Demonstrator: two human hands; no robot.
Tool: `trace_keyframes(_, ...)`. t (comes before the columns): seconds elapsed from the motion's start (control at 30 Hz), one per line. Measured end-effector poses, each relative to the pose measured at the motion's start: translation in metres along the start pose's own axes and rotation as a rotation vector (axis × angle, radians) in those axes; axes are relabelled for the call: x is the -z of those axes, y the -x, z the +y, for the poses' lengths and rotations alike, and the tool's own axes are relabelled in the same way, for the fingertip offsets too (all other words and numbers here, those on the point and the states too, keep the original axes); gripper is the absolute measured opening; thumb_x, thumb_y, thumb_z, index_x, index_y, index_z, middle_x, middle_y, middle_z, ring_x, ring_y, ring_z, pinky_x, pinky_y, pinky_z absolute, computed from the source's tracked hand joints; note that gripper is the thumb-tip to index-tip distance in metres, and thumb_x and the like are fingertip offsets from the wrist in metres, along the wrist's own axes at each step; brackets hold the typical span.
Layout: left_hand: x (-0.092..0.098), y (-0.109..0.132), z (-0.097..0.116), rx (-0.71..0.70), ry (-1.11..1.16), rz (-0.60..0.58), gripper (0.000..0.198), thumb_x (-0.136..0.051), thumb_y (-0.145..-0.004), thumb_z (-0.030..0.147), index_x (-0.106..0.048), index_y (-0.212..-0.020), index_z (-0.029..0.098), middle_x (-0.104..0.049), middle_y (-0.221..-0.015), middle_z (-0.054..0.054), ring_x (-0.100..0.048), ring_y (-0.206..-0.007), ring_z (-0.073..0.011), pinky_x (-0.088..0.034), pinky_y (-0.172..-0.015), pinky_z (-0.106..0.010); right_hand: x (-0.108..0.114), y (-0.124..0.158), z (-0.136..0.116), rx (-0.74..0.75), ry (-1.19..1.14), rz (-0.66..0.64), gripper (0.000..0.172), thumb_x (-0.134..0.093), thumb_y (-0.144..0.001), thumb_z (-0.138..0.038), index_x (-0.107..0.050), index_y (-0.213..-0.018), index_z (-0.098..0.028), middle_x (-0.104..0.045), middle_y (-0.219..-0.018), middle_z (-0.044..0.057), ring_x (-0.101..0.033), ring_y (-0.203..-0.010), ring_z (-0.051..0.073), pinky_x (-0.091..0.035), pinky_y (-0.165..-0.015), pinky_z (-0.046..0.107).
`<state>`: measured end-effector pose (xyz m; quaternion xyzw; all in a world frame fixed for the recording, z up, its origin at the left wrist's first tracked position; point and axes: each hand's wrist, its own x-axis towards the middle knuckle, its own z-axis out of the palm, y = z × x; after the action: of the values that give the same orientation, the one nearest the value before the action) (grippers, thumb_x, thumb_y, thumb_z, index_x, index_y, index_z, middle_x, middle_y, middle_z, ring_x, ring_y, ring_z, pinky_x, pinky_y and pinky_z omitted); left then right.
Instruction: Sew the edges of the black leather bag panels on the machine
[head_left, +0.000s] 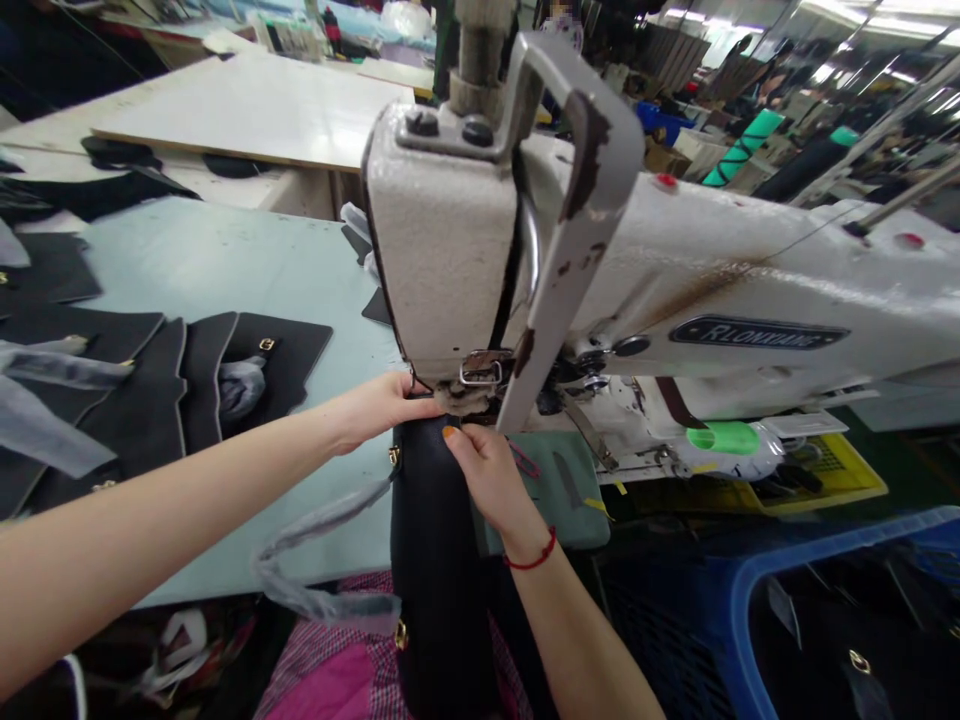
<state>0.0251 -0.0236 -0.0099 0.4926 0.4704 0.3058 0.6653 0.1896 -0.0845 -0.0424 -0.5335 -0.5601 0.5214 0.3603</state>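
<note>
A long black leather bag piece (439,560) runs from my lap up to the head of a sewing machine (450,240). Gold-coloured fittings sit along its left edge, joined by a handle wrapped in cloudy plastic film (300,545). My left hand (382,412) grips the far left edge beside the presser foot, its thumb stretched across the top. On the right edge, slightly nearer to me, my right hand (491,475) holds the leather with its thumb on top and its other fingers tucked out of sight. The needle is hidden behind the machine head.
More black leather pieces (202,380) lie on the pale blue tabletop (195,260) at left. A blue basket (739,600) holding black pieces stands at lower right, a yellow crate (855,480) behind it. Small scissors-like pink-handled tool (525,460) rests by my right hand.
</note>
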Motion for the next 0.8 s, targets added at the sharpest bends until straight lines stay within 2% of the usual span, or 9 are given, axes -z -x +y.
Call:
trace_keyframes(0.17,0.002,-0.001,-0.005,0.001,0.015,0.060,0.025,-0.084,-0.060,0.031,-0.074,-0.080,0.019,-0.074,-0.085,-0.007,-0.067,-0.095,-0.0255,-0.054,-0.084,-0.030,0.003,0.000,0.001,-0.026,-0.032,-0.009,0.037,-0.047,-0.088,-0.044,-0.040,-0.062,-0.018,-0.032,-0.061,-0.003,-0.030,-0.058,0.009,-0.022,-0.053,0.024)
trace_keyframes(0.3,0.005,-0.006,-0.009,-0.037,0.048,0.075,0.029,-0.087,-0.053,0.024,-0.075,-0.078,0.019,-0.072,-0.077,-0.005,-0.068,-0.085,-0.0250,-0.056,-0.078,-0.031,0.004,0.001,0.000,0.012,0.040,-0.003,0.039,-0.047,-0.091,-0.044,-0.037,-0.062,-0.018,-0.029,-0.062,-0.004,-0.028,-0.058,0.009,-0.021,-0.053,0.024)
trace_keyframes(0.37,0.012,-0.011,-0.012,-0.069,0.032,0.094,0.032,-0.087,-0.051,0.028,-0.075,-0.079,0.018,-0.072,-0.076,-0.006,-0.068,-0.081,-0.0255,-0.056,-0.077,-0.033,0.005,0.002,-0.001,0.037,0.060,-0.008,0.041,-0.046,-0.092,-0.043,-0.036,-0.062,-0.018,-0.029,-0.061,-0.004,-0.027,-0.058,0.009,-0.020,-0.053,0.025)
trace_keyframes(0.43,0.023,-0.015,-0.018,-0.097,-0.049,0.115,0.036,-0.085,-0.055,0.036,-0.075,-0.085,0.018,-0.073,-0.084,-0.006,-0.067,-0.087,-0.0268,-0.055,-0.081,-0.035,0.006,0.004,-0.001,0.047,0.062,-0.021,0.042,-0.046,-0.092,-0.044,-0.034,-0.061,-0.018,-0.027,-0.061,-0.004,-0.026,-0.057,0.008,-0.019,-0.053,0.025)
trace_keyframes(0.53,0.049,-0.014,-0.039,-0.167,-0.298,0.218,0.042,-0.067,-0.075,0.051,-0.071,-0.101,0.019,-0.073,-0.104,-0.006,-0.064,-0.103,-0.0275,-0.049,-0.095,-0.038,0.007,0.006,0.000,0.035,0.062,-0.048,0.045,-0.047,-0.092,-0.048,-0.031,-0.061,-0.019,-0.024,-0.060,-0.005,-0.024,-0.056,0.008,-0.017,-0.051,0.025)
trace_keyframes(0.63,0.071,0.004,-0.072,-0.248,-0.563,0.341,0.049,-0.050,-0.088,0.051,-0.063,-0.118,0.015,-0.067,-0.120,-0.010,-0.060,-0.110,-0.0281,-0.043,-0.103,-0.043,0.008,0.009,0.003,0.024,0.057,-0.059,0.047,-0.046,-0.092,-0.049,-0.028,-0.062,-0.019,-0.023,-0.060,-0.005,-0.023,-0.056,0.008,-0.017,-0.051,0.025)
trace_keyframes(0.7,0.075,0.022,-0.096,-0.286,-0.690,0.306,0.056,-0.051,-0.089,0.047,-0.053,-0.131,0.010,-0.060,-0.129,-0.013,-0.058,-0.113,-0.0295,-0.041,-0.104,-0.044,0.008,0.011,0.005,0.026,0.043,-0.062,0.047,-0.046,-0.093,-0.050,-0.027,-0.062,-0.019,-0.023,-0.061,-0.005,-0.022,-0.056,0.008,-0.017,-0.051,0.025)
trace_keyframes(0.8,0.060,0.046,-0.125,-0.333,-0.767,0.183,0.070,-0.053,-0.088,0.045,-0.036,-0.144,0.007,-0.048,-0.144,-0.016,-0.049,-0.126,-0.0328,-0.037,-0.109,-0.044,0.006,0.019,0.008,0.021,0.029,-0.076,0.047,-0.046,-0.093,-0.048,-0.028,-0.061,-0.019,-0.024,-0.061,-0.005,-0.024,-0.055,0.008,-0.018,-0.049,0.024)
